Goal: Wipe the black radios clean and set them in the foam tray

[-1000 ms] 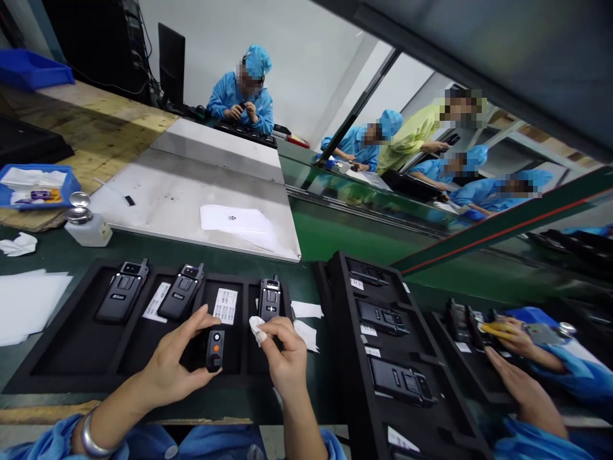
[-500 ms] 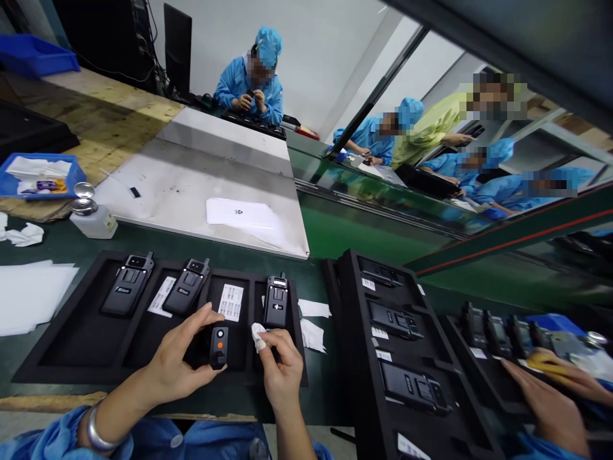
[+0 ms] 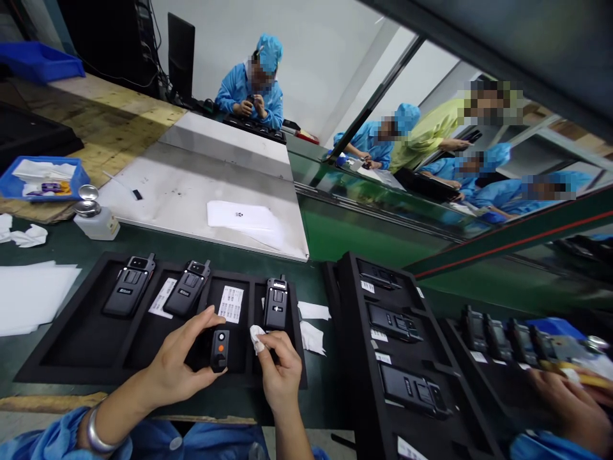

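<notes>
A black handheld radio [image 3: 219,351], seen end-on with a white and an orange button, is gripped between the thumb and fingers of my left hand [image 3: 179,361]. My right hand [image 3: 281,370] pinches a crumpled white wipe [image 3: 257,338] just right of it. Beneath both hands lies a black foam tray [image 3: 71,345] with compartments. Three radios rest in it: one at the left [image 3: 128,287], one beside it [image 3: 188,289] and one at the right [image 3: 276,305]. A white label sheet [image 3: 230,303] lies in the compartment between the last two.
At the right, another foam tray [image 3: 352,358] holds three radios; beyond it a co-worker's hands [image 3: 569,396] are over more radios. White wipes [image 3: 312,337] lie between the trays. A bottle [image 3: 97,223], a blue bin [image 3: 79,179] and white sheets [image 3: 33,297] are at the left.
The co-worker's hands at the far right have shifted right and downward. My own hands keep nearly the same pose, with the radio and wipe still held.
</notes>
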{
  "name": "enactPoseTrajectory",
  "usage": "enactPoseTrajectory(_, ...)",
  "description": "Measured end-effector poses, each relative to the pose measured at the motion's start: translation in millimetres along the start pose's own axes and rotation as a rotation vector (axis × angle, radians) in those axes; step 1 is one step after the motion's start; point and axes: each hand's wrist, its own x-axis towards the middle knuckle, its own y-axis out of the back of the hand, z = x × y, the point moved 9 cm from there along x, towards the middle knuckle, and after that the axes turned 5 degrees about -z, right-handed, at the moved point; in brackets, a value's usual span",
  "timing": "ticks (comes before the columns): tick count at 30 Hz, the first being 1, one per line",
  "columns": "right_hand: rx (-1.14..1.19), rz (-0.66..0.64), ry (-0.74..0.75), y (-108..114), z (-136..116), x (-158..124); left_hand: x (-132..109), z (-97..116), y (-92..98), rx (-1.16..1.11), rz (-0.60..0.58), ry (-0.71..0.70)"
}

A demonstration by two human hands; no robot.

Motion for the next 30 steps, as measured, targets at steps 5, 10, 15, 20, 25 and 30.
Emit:
enactPoseTrajectory(5, 0.000, -0.003, 0.006, 0, -2, 0, 0, 2, 0.5, 0.008, 0.000, -0.001)
enactPoseTrajectory(10, -0.002, 0.002, 0.014, 1, -4, 2, 2, 2, -0.1, 0.006, -0.002, 0.006)
enactPoseTrajectory(15, 0.001, 0.010, 0.010, 1, -3, 1, 2, 3, 0.1, 0.010, 0.006, 0.011)
enactPoseTrajectory(20, 0.019, 0.013, 0.016, 1, -3, 1, 2, 1, -1.4, 0.025, 0.000, 0.029)
enactPoseTrajectory(25, 0.017, 0.027, 0.023, 4, -8, 2, 0, 3, -4.6, 0.035, -0.014, 0.023)
enactPoseTrajectory(30, 0.065, 0.055, 0.032, 8, -9, 2, 17, 1, 2.7, 0.159, 0.044, 0.087)
